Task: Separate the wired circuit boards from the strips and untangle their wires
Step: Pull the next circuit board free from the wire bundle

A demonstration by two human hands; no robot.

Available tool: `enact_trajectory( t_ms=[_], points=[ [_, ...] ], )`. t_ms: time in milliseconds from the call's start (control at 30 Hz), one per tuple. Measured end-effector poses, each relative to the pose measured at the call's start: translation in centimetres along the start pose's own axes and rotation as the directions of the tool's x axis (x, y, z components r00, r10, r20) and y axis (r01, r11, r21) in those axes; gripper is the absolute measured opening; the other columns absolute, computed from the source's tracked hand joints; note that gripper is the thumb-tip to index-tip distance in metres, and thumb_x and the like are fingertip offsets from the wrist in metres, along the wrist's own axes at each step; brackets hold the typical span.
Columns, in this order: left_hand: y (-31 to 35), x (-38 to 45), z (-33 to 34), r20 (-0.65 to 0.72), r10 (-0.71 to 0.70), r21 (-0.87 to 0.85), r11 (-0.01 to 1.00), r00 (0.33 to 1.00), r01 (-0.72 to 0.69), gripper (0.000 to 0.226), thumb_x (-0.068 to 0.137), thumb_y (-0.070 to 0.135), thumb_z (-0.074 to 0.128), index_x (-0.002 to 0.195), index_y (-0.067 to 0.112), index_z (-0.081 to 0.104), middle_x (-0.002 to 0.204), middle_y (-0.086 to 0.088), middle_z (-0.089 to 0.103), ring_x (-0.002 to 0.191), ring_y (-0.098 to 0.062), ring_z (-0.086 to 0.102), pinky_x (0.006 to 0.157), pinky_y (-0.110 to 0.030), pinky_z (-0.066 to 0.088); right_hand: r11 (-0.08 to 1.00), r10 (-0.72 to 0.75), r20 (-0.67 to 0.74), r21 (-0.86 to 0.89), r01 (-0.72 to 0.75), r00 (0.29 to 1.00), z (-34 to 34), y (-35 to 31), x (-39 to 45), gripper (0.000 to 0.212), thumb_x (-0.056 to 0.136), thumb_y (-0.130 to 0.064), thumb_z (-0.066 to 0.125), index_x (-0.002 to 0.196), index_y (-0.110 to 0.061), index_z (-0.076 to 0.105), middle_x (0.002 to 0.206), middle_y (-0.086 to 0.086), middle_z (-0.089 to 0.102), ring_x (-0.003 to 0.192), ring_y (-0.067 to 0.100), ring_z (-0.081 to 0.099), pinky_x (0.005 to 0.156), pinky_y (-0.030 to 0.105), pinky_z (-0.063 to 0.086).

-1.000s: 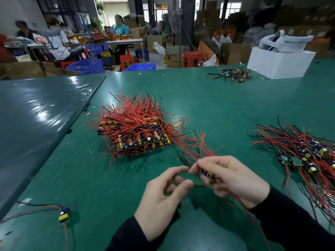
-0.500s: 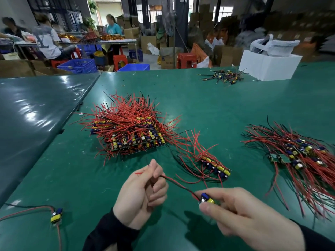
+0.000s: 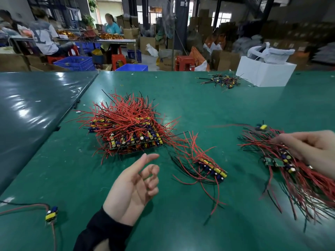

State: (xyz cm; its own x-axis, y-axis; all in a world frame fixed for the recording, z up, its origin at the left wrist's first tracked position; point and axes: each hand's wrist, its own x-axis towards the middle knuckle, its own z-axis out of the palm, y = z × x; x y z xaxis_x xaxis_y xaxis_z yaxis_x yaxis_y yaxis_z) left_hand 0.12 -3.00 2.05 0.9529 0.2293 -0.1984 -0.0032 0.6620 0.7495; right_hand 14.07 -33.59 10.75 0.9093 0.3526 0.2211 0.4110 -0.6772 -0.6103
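A big heap of board strips (image 3: 126, 129) with red and black wires lies mid-table. A smaller strip (image 3: 213, 168) with tangled wires rests in front of it to the right. At the right lies the pile of separated wired boards (image 3: 299, 180). My right hand (image 3: 308, 151) hovers over that pile with fingers stretched left, touching its wires. One blurred board (image 3: 262, 127) with a yellow part sits at the pile's far edge, just off my fingertips. My left hand (image 3: 134, 187) floats above the green table (image 3: 199, 105), palm up, fingers relaxed and holding nothing.
A single wired board (image 3: 51, 213) lies near the left front edge. A small far pile of boards (image 3: 221, 81) sits beside a white box (image 3: 264, 73). A dark table (image 3: 27, 105) adjoins on the left. People work at benches behind.
My right hand carried the separated board from the front over to the right pile and let it go. My left hand released the wire and opened.
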Motion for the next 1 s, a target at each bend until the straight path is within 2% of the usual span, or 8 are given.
enact_trajectory(
  t_ms=[200, 333, 400, 500, 667, 767, 900, 1000],
  points=[
    [-0.3, 0.0, -0.1, -0.031, -0.034, 0.107, 0.994, 0.999, 0.037, 0.025, 0.077, 0.026, 0.054, 0.096, 0.01, 0.062, 0.059, 0.0, 0.05, 0.043, -0.011, 0.036, 0.039, -0.02, 0.027, 0.86, 0.134, -0.085, -0.485, -0.158, 0.987, -1.3, 12.2, 3.0, 0.064, 0.067, -0.086, 0.027, 0.048, -0.033, 0.058, 0.033, -0.002, 0.049, 0.039, 0.023, 0.053, 0.046, 0.036, 0.049],
    [-0.4, 0.0, -0.2, -0.053, -0.048, 0.153, 0.987, 0.997, 0.055, 0.026, 0.072, 0.025, 0.055, 0.094, 0.01, 0.06, 0.057, 0.0, 0.049, 0.043, -0.011, 0.036, 0.039, -0.02, 0.026, 0.774, 0.038, -0.09, -0.627, -0.087, 0.995, -0.4, 11.2, 3.4, 0.074, 0.066, -0.078, 0.041, 0.085, -0.014, 0.074, 0.07, 0.014, 0.068, 0.07, 0.035, 0.063, 0.064, 0.047, 0.054],
    [-0.4, 0.1, -0.3, -0.063, -0.048, 0.164, 0.985, 0.997, 0.058, 0.025, 0.072, 0.024, 0.056, 0.092, 0.01, 0.06, 0.057, 0.0, 0.049, 0.043, -0.011, 0.036, 0.039, -0.02, 0.026, 0.795, -0.102, -0.159, -0.607, -0.016, 0.982, -0.4, 7.5, 3.4, 0.059, 0.079, -0.071, 0.044, 0.096, -0.021, 0.071, 0.084, 0.008, 0.067, 0.08, 0.03, 0.062, 0.07, 0.046, 0.053],
    [-0.5, 0.3, -0.3, -0.075, -0.045, 0.186, 0.981, 0.996, 0.058, 0.023, 0.071, 0.024, 0.056, 0.089, 0.01, 0.059, 0.057, 0.0, 0.048, 0.043, -0.011, 0.036, 0.04, -0.02, 0.026, 0.888, -0.301, -0.056, -0.38, 0.259, 0.952, 2.5, 0.4, 1.8, 0.031, 0.082, -0.058, 0.055, 0.094, -0.033, 0.069, 0.082, -0.019, 0.064, 0.076, -0.005, 0.058, 0.066, 0.016, 0.046],
    [-0.4, 0.3, -0.5, -0.058, -0.019, 0.242, 0.97, 0.998, 0.033, 0.021, 0.072, 0.026, 0.057, 0.087, 0.011, 0.061, 0.058, -0.001, 0.051, 0.043, -0.011, 0.038, 0.039, -0.019, 0.03, 0.904, 0.022, 0.3, -0.412, 0.109, 0.954, 11.3, -2.5, 1.4, 0.055, 0.082, -0.059, 0.056, 0.117, -0.017, 0.055, 0.109, 0.002, 0.061, 0.102, 0.018, 0.058, 0.086, 0.026, 0.042],
    [-0.5, 0.3, -0.5, -0.084, 0.053, 0.263, 0.964, 0.995, -0.029, 0.01, 0.079, 0.019, 0.057, 0.08, 0.011, 0.063, 0.059, -0.003, 0.051, 0.045, -0.012, 0.04, 0.04, -0.019, 0.031, 0.876, 0.08, 0.294, -0.476, 0.073, 0.953, 13.9, -2.5, 2.5, 0.043, 0.083, -0.059, 0.057, 0.092, -0.016, 0.057, 0.091, 0.005, 0.056, 0.092, 0.025, 0.055, 0.071, 0.03, 0.036],
    [-0.9, 1.1, -0.9, -0.221, 0.29, 0.41, 0.894, 0.931, -0.181, 0.011, 0.088, 0.003, 0.057, 0.086, 0.011, 0.064, 0.074, -0.001, 0.06, 0.063, -0.011, 0.052, 0.047, -0.019, 0.041, 0.991, -0.129, 0.314, 0.084, 0.107, 0.941, 15.7, -2.5, 3.3, 0.013, 0.085, -0.023, 0.068, 0.079, -0.014, 0.062, 0.07, -0.002, 0.063, 0.065, 0.017, 0.058, 0.063, 0.03, 0.042],
    [-1.1, 1.5, -1.0, -0.196, 0.319, 0.438, 0.875, 0.927, -0.208, 0.018, 0.084, 0.001, 0.061, 0.1, 0.009, 0.062, 0.091, -0.004, 0.068, 0.08, -0.013, 0.06, 0.067, -0.021, 0.047, 0.829, -0.274, 0.436, 0.558, -0.019, 0.857, 16.6, -3.6, 2.6, 0.007, 0.086, -0.006, 0.065, 0.08, -0.01, 0.063, 0.068, 0.001, 0.061, 0.056, 0.012, 0.054, 0.054, 0.022, 0.046]
  ],
)
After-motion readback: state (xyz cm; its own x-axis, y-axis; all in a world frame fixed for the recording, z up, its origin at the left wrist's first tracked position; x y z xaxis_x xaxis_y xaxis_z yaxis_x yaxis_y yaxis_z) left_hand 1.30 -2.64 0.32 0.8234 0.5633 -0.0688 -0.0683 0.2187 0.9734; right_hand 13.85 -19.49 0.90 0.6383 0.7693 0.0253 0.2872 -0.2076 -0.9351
